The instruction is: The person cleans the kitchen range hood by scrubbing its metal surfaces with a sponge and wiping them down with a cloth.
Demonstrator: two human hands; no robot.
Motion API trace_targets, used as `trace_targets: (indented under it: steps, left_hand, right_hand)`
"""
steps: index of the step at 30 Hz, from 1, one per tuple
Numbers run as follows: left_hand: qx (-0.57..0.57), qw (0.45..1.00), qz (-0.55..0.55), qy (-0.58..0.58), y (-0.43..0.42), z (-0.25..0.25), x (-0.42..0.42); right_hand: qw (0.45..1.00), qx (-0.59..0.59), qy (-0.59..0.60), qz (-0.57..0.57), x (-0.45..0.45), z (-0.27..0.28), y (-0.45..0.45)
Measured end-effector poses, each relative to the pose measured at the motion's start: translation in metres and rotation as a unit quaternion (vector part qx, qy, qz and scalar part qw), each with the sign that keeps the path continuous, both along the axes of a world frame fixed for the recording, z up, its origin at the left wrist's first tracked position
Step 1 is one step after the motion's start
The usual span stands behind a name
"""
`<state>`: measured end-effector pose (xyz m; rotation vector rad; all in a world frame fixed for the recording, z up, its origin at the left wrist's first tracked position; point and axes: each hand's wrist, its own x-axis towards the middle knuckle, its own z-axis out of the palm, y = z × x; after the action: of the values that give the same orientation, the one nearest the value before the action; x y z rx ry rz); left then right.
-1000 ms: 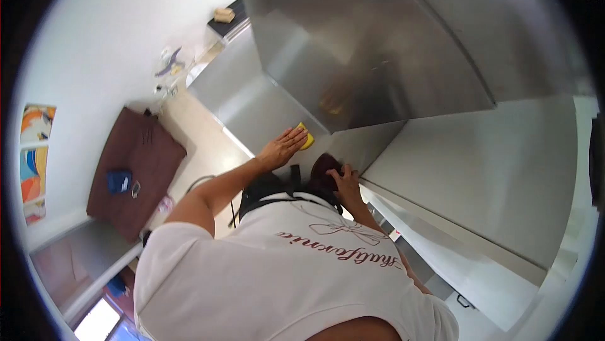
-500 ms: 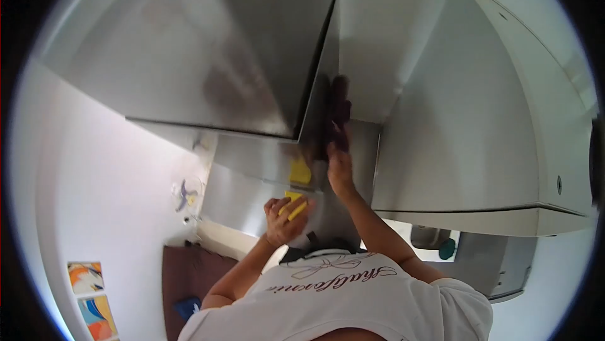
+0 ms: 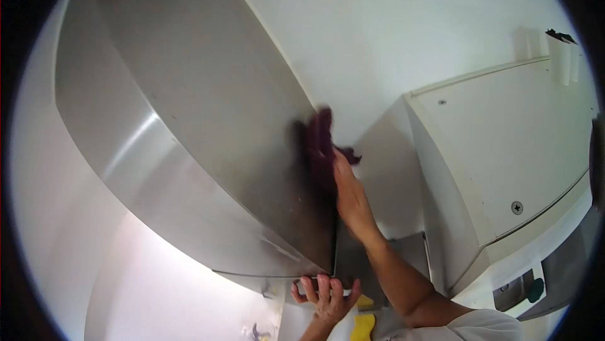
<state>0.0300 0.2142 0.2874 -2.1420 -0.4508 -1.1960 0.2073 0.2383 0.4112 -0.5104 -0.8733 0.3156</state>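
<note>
My right hand (image 3: 353, 199) is closed on a bunched dark purple cloth (image 3: 320, 146), pressed to the side face of a stainless steel wall unit (image 3: 208, 108). A dark reflection of the cloth shows in the metal. Lower down, my left hand (image 3: 328, 300) rests its spread, bent fingertips on the unit's bottom edge, with no cloth in it. Beside the left hand, a yellow cloth or sponge (image 3: 363, 326) is partly seen at the bottom of the view. Its reflection appears just above it.
A white cabinet (image 3: 504, 146) hangs on the right, with a white holder (image 3: 563, 57) on top. Below it are a sink (image 3: 513, 292) and a green scrubber (image 3: 536, 290). White wall (image 3: 353, 39) stands behind the unit, and a steel panel (image 3: 403, 259) lies below.
My view has tilted up and shifted. My left hand has let go of the yellow piece and moved to the unit's bottom edge. My right hand still holds the purple cloth, now higher on the metal side.
</note>
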Motion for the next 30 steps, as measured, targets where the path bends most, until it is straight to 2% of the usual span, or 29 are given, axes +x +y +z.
trace_targets:
  steps: [2, 3, 4, 6, 7, 9, 11, 12, 14, 15, 16, 17, 19, 20, 22, 23, 24, 25, 26, 27, 28, 29, 30]
  left_hand:
    - [0.015, 1.0, -0.017, -0.006, -0.001, 0.002, 0.002]
    - [0.013, 1.0, -0.024, -0.004, -0.001, 0.001, 0.003]
    - [-0.023, 0.997, -0.042, -0.061, 0.023, -0.01, -0.009]
    - [-0.017, 0.998, -0.036, -0.052, 0.018, 0.002, -0.013]
    - [-0.023, 0.999, -0.026, -0.038, 0.014, 0.006, -0.015]
    - [-0.03, 0.998, -0.022, -0.044, 0.011, 0.005, -0.012]
    - [-0.024, 0.998, -0.016, -0.048, 0.01, 0.003, -0.012]
    - [-0.025, 0.998, -0.016, -0.049, 0.009, 0.0, -0.012]
    - [-0.017, 0.999, 0.005, -0.043, 0.01, -0.002, -0.014]
    - [-0.015, 0.999, 0.007, -0.045, 0.01, -0.001, -0.013]
    - [-0.026, 0.999, 0.0, -0.038, 0.01, 0.002, -0.015]
    - [-0.037, 0.999, -0.007, -0.028, 0.009, 0.004, -0.018]
    - [-0.036, 0.999, -0.012, -0.039, 0.007, 0.005, -0.017]
    - [-0.034, 0.998, -0.018, -0.047, 0.008, 0.006, -0.017]
    - [-0.038, 0.998, -0.021, -0.044, 0.011, 0.002, -0.019]
    - [-0.04, 0.998, -0.027, -0.047, 0.013, -0.001, -0.016]
    - [-0.042, 0.998, -0.026, -0.048, 0.013, -0.001, -0.017]
    - [-0.045, 0.998, -0.028, -0.042, 0.013, -0.001, -0.018]
    - [-0.048, 0.998, -0.03, -0.036, 0.013, -0.001, -0.019]
    - [-0.05, 0.998, -0.025, -0.036, 0.015, -0.002, -0.018]
    - [-0.034, 0.998, -0.027, -0.044, 0.018, -0.004, -0.014]
    - [-0.019, 0.998, -0.029, -0.052, 0.02, -0.004, -0.011]
    - [-0.022, 0.998, -0.024, -0.048, 0.02, -0.003, -0.012]
  right_hand:
    - [0.999, -0.03, -0.027, -0.009, 0.017, 0.075, 0.004]
    - [0.999, 0.013, -0.035, 0.002, 0.023, 0.114, 0.003]
    - [0.998, 0.043, -0.046, 0.019, 0.011, 0.143, 0.037]
    - [0.977, 0.091, -0.166, -0.099, 0.022, 0.209, 0.056]
    - [0.975, 0.113, -0.178, -0.077, 0.021, 0.24, 0.053]
    - [0.971, 0.132, -0.193, -0.051, 0.016, 0.26, 0.048]
    - [0.945, 0.196, -0.26, -0.02, 0.015, 0.251, 0.041]
    - [0.944, 0.147, -0.278, -0.098, 0.011, 0.224, 0.028]
    - [0.939, 0.109, -0.317, -0.074, 0.008, 0.146, 0.017]
    - [0.94, 0.161, -0.299, -0.046, 0.002, 0.102, 0.01]
    - [0.946, 0.149, -0.286, -0.003, -0.005, 0.065, -0.005]
    - [0.938, 0.178, -0.271, 0.121, -0.003, 0.019, -0.014]
    - [0.892, 0.05, -0.443, -0.072, 0.004, -0.011, -0.037]
    - [0.891, 0.051, -0.444, -0.073, 0.004, -0.003, -0.039]
    - [0.881, 0.059, -0.464, -0.073, 0.002, 0.03, -0.036]
    - [0.856, 0.141, -0.467, -0.173, -0.002, 0.054, -0.025]
    - [0.87, 0.111, -0.457, -0.149, -0.005, 0.081, -0.019]
    - [0.824, 0.156, -0.483, -0.252, -0.007, 0.122, -0.013]
    - [0.859, 0.274, -0.405, -0.153, -0.015, 0.164, -0.004]
    - [0.851, 0.308, -0.41, -0.115, -0.012, 0.211, 0.004]
    - [0.839, 0.3, -0.415, -0.183, -0.017, 0.253, 0.002]
    - [0.83, 0.358, -0.394, -0.167, -0.021, 0.288, 0.005]
    - [0.806, 0.446, -0.333, -0.204, -0.029, 0.319, 0.013]
